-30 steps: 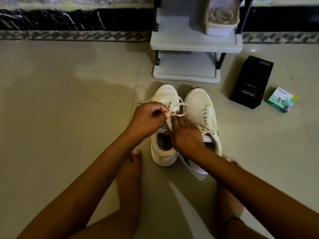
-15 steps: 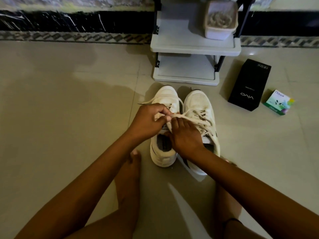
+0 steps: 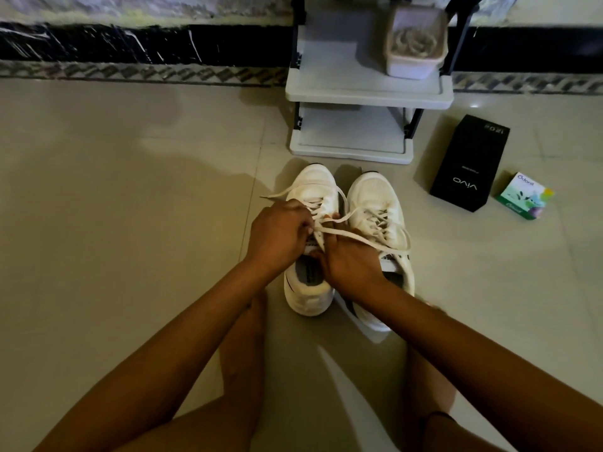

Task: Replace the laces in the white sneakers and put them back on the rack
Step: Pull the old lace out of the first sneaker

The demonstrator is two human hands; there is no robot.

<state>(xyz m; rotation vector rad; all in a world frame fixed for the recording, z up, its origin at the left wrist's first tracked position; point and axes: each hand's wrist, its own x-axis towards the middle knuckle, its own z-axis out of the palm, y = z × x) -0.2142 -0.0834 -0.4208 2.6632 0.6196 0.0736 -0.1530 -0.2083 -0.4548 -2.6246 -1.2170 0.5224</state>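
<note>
Sneakers (image 3: 372, 197), white, pair: side by side on the floor (image 3: 130, 223), just in front of the rack (image 3: 365, 93); lace (image 3: 359, 238) in work on the person's left shoe.
Lace flat, soft, limp and light; likely to slide back through the eyelets unless kept taut, so best pinched close to the eyelet or at the tip. Left hand (image 3: 277, 233) curled, pinching the lace at the upper eyelets. Right hand (image 3: 350, 259) curled over the tongue, a strand held across its fingers and trailing over the other shoe. Shoes judged light, with soft uppers and firm soles; for shelving, grip at the heel collar.
</note>
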